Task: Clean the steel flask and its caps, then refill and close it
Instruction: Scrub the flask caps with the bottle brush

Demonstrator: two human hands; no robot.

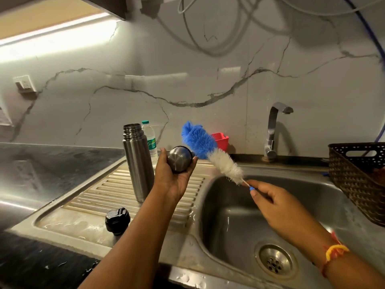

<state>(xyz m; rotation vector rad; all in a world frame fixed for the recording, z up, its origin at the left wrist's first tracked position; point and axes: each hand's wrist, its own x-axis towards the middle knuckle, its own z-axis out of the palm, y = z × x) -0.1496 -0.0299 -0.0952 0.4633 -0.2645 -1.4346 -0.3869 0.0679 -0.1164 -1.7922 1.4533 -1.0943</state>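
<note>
Now left hand [173, 180] cradles steel cap [179, 159], closed end toward camera; right hand [277, 207] pinches bottle brush [210, 151], bristles up-left.

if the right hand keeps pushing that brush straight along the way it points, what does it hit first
Probably the steel cap held in the left hand: the right hand aims the bottle brush up-left, just beside it. Depth is unclear; it might pass behind.

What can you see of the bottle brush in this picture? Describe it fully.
The bottle brush has a fluffy bristle head, blue at the tip and white nearer the handle, on a thin pale stem ending in a small blue piece. The right hand pinches that end. The brush slants up and left above the sink basin, its blue bristles beside the steel cap in the left hand.
</note>
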